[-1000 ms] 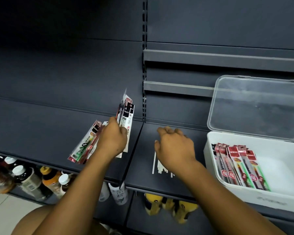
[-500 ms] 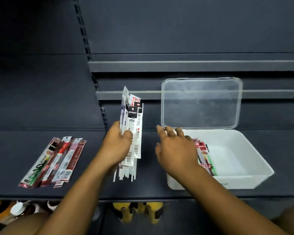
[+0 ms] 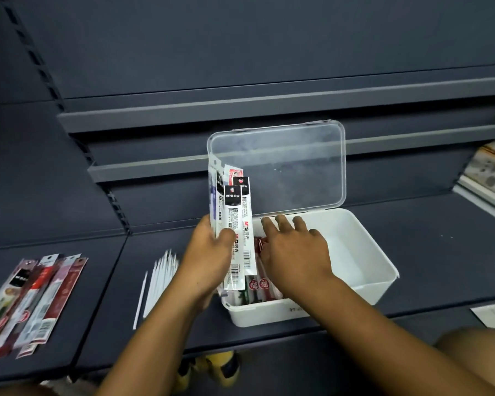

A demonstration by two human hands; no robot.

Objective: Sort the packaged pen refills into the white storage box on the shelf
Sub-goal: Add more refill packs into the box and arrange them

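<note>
My left hand (image 3: 210, 260) grips a bundle of white-and-black refill packs (image 3: 235, 212), held upright over the left end of the white storage box (image 3: 363, 281). The box sits on the dark shelf with its clear lid (image 3: 277, 170) standing open behind it. My right hand (image 3: 293, 252) hovers palm down, fingers spread, over the red refill packs (image 3: 259, 285) lying in the box's left part; it holds nothing. More red and white refill packs (image 3: 35, 301) lie fanned on the shelf at the far left.
Loose white refill tubes (image 3: 159, 278) lie on the shelf (image 3: 440, 252) just left of the box. Stacked printed items (image 3: 489, 167) sit at the right edge. Yellow items (image 3: 209, 370) show on the level below. Grey rails (image 3: 155, 115) run along the back panel.
The view has swung right and the box now sits in the centre. My left hand has carried the bundle rightward from the shelf to over the box's left end. My right hand has moved over the box.
</note>
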